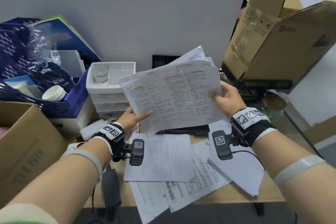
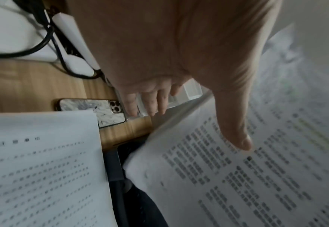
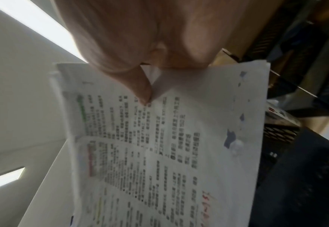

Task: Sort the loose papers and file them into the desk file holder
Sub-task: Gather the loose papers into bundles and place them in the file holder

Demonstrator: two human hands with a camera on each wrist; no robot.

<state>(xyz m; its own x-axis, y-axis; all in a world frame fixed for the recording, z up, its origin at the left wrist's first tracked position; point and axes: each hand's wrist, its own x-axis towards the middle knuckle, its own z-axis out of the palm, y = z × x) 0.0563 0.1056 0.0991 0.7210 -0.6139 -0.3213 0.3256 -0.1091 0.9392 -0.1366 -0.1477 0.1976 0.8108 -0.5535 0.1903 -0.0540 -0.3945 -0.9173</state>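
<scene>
We hold a stack of papers (image 1: pixel 172 94) up over the table (image 1: pixel 269 192), tilted toward us, printed in tight columns with green and red highlights. Our left hand (image 1: pixel 130 119) grips its lower left corner, thumb lying flat on the printed face and fingers spread beneath, as the left wrist view shows. Our right hand (image 1: pixel 226 96) pinches the right edge, thumb pressed on top and the other fingers hidden behind the sheets.

The stack is light and floppy, we judge; several sheets fan apart at the far corner, so they could slide against each other or sag if held by one corner alone. A hold on two opposite edges, as now, should keep it flat; tapping the edges square before filing looks sensible. Thin paper creases easily, so the pinch need only be gentle.

More loose sheets (image 1: pixel 160 160) lie overlapping on the table below our wrists, some hanging past its near edge. These are not yet gathered. A dark mesh file holder (image 1: pixel 261 85) stands to the right, just beyond our right hand and under a cardboard box (image 1: pixel 283 45); we take this to be where the papers go, though its slots are mostly hidden.
</scene>
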